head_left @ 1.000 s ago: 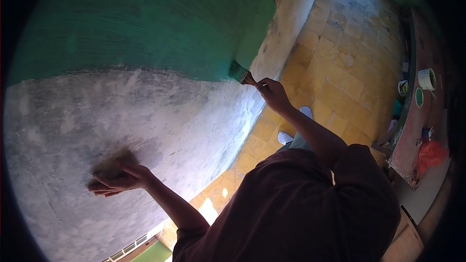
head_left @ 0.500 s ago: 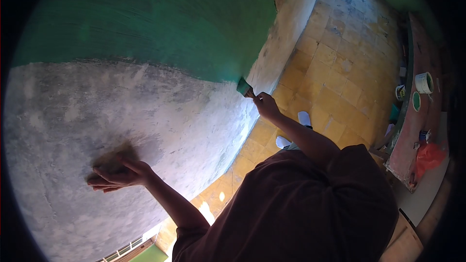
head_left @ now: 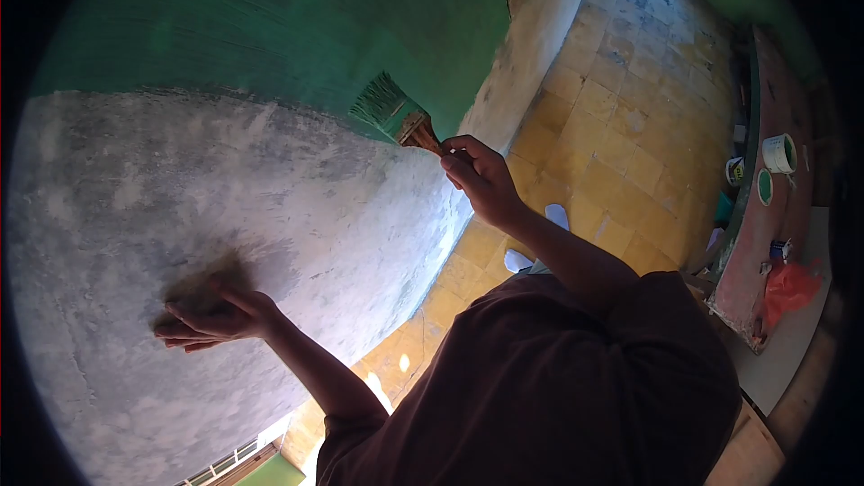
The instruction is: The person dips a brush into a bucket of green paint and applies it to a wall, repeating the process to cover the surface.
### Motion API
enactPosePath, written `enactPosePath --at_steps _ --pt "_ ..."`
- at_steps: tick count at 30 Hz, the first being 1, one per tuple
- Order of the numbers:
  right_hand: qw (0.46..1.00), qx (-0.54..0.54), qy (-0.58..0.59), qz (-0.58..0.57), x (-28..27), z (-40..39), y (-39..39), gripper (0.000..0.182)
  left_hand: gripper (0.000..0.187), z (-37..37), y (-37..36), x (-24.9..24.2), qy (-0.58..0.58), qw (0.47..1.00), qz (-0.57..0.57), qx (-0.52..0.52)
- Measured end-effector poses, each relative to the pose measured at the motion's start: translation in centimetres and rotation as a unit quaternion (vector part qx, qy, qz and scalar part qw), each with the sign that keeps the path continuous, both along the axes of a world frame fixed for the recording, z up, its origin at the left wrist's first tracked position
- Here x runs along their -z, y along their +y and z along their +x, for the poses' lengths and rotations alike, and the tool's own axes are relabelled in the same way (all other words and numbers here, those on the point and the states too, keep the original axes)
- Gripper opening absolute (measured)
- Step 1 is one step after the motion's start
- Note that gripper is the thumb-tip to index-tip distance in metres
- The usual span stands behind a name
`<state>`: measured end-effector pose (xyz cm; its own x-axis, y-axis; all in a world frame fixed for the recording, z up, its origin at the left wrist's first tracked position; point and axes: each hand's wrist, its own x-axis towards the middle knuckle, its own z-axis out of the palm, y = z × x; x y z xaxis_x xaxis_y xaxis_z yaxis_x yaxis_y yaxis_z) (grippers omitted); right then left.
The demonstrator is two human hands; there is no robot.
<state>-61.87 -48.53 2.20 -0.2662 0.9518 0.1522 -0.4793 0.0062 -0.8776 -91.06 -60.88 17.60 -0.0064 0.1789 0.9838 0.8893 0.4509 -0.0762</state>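
Observation:
A flat paintbrush (head_left: 396,113) with green bristles and a wooden handle is pinched in my right hand (head_left: 480,178). Its splayed bristles point up and left, in front of the green painted part of the wall (head_left: 270,27); whether they touch it I cannot tell. Below the green lies a rough grey-white part of the wall (head_left: 297,171). My left hand (head_left: 219,317) is at this lower part, fingers extended and spread a little, with a dark shadow around it and nothing visible in it.
Yellow floor tiles (head_left: 594,162) run along the wall's base, where my feet show. At the right, a reddish board (head_left: 747,279) bears a white bucket (head_left: 778,154), a green paint container (head_left: 765,187) and a red plastic bag (head_left: 790,292).
My right hand has drawn the brush away from the green edge near the wall's corner, up and left, closer to the camera. My left hand has stayed nearly in place.

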Motion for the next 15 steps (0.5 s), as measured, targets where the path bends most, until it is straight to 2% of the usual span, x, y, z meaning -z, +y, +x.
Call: enactPosePath --at_steps 4,6,7,10,11,13,15 --pt "0.999 -0.040 -0.015 -0.029 6.2 -1.0 0.8 0.013 0.062 0.3 0.0 -0.1 -0.003 1.000 -0.002 -0.003" --pt "0.993 -0.032 -0.094 -0.059 9.9 -1.2 0.7 0.016 0.062 0.3 0.0 -0.1 -0.001 1.000 -0.005 -0.001" --pt "0.993 -0.034 -0.093 -0.060 11.4 -1.1 0.6 0.016 0.062 0.2 0.0 -0.1 0.000 1.000 -0.006 -0.003" --pt "0.946 0.062 -0.315 -0.036 15.0 -0.6 0.0 0.022 0.062 0.3 0.0 0.0 -0.008 1.000 -0.007 -0.003" --pt "0.947 0.063 -0.314 -0.039 17.1 -0.5 0.0 0.022 0.062 0.3 0.0 0.0 -0.007 1.000 -0.005 -0.004" --pt "0.896 0.087 -0.429 -0.070 21.3 -0.5 0.1 0.024 0.062 0.3 0.0 0.0 -0.004 1.000 -0.005 -0.002" --pt "0.883 0.085 -0.451 -0.096 22.2 -0.1 0.0 0.026 0.062 0.0 0.0 0.0 0.008 1.000 -0.005 -0.007"
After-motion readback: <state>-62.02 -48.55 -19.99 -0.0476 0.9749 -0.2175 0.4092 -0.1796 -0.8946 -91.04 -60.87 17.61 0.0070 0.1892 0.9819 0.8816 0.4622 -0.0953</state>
